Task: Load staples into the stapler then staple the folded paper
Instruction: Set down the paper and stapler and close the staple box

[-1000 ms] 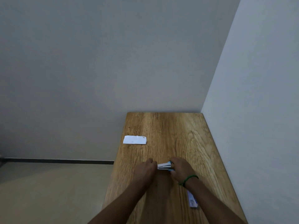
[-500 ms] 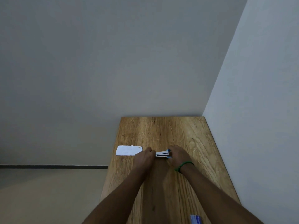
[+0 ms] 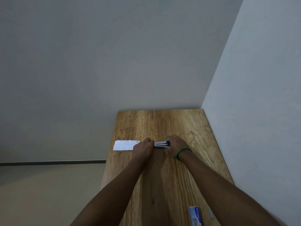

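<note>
A small stapler (image 3: 161,144), silver with blue trim, lies sideways between my two hands above the wooden table (image 3: 171,124). Its arms look slightly spread. My right hand (image 3: 175,145), with a green band at the wrist, grips its right end. My left hand (image 3: 144,146) is closed on its left end. The folded white paper (image 3: 124,145) lies flat at the table's left edge, right beside my left hand and partly hidden by it. A blue and white staple box (image 3: 195,216) lies near the table's front right.
The narrow table stands in a corner, with a grey wall behind it and a white wall along its right side. A small grey strip (image 3: 211,215), maybe staples, lies right of the box. Beige floor lies beyond the table's left edge.
Both hands have carried the stapler farther away and to the left, up to the folded paper. The staple box now sits well behind my right forearm.
</note>
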